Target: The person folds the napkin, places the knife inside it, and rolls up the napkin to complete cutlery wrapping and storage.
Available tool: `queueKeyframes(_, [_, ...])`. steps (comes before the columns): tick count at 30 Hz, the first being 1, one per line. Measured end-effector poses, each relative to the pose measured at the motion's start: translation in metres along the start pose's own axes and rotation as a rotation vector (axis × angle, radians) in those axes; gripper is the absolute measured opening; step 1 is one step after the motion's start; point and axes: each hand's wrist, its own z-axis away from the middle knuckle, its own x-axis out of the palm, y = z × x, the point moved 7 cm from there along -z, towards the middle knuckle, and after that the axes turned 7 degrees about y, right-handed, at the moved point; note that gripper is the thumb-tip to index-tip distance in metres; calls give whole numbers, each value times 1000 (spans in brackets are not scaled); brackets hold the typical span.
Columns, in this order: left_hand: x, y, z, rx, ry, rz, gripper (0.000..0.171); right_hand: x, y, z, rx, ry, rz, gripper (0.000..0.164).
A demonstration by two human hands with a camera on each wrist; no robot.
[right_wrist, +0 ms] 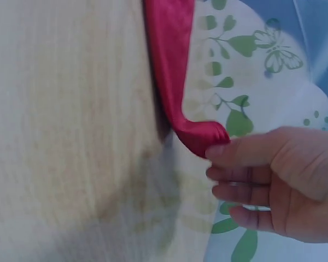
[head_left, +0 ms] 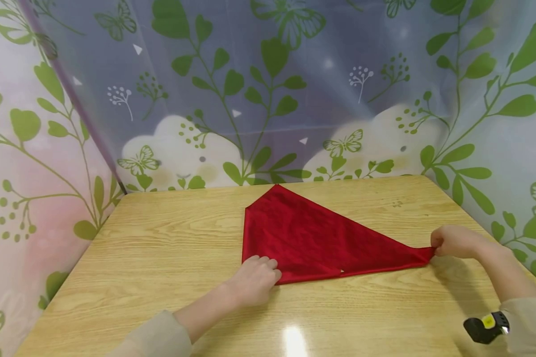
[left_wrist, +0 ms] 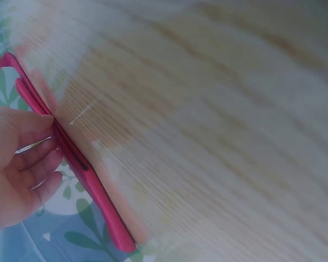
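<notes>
Red satin cloth (head_left: 299, 233), one piece, folded in layers: lies on the wood-grain table (head_left: 161, 238), toward its far edge at one corner, broad at the left and narrowing to a tip (head_left: 424, 255) at the right. Left hand (head_left: 255, 280): at the near-left corner, thumb and forefinger closed on the layered edge, remaining fingers loosely bent. Right hand (head_left: 459, 242): thumb and fingertips pinch the narrow tip, which is bent and slightly raised. Leaf-and-butterfly printed backdrop (head_left: 272, 114): behind the table. Step in hand, as judged: folding, the right tip taken up while the left hand anchors. Next move probably calls for carrying that tip leftward over the broad part, layers kept aligned, then pressing the crease flat.
</notes>
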Motion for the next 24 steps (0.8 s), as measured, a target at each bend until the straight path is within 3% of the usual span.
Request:
queueKeyframes(6, [0,0,0,1,-6,9,23,-10,-13,-5,-10,14,-85,5])
queueKeyframes(12, [-1,0,-1,5,20,7,23,-28,-41,-9,-24,40,-144,6])
queueKeyframes(20, [-11,0,-5,-5,120,45,25,-45,-90,-16,-118,94,-146,7])
queueKeyframes(24, [-16,-1,-8,-20,131,84,24,-49,-113,-20,-178,117,-162,6])
